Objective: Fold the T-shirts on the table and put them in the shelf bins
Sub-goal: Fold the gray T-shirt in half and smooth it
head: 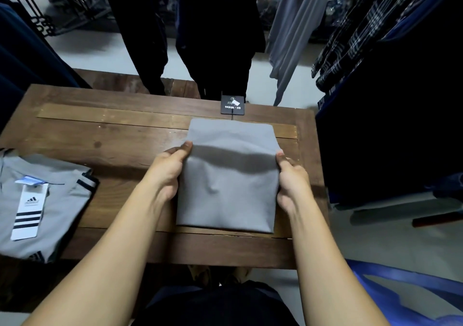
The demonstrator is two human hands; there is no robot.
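Observation:
A plain grey T-shirt point(228, 175), folded into a rectangle, lies on the right half of the wooden table point(112, 135). My left hand point(167, 172) grips its left edge, thumb on top of the cloth. My right hand point(290, 182) grips the right edge the same way. The near part of the shirt is lifted a little between my hands. A black hang tag point(232, 104) sticks out past the shirt's far edge. A second grey T-shirt point(62, 208) with dark sleeve stripes and a white striped tag point(28, 208) lies at the table's left edge.
Dark trousers point(213, 37) and grey garments point(293, 32) hang just beyond the table. Plaid and dark clothes point(375, 50) hang close on the right. A black wire rack point(50, 2) stands at the back left. A blue bag point(413, 295) sits at lower right.

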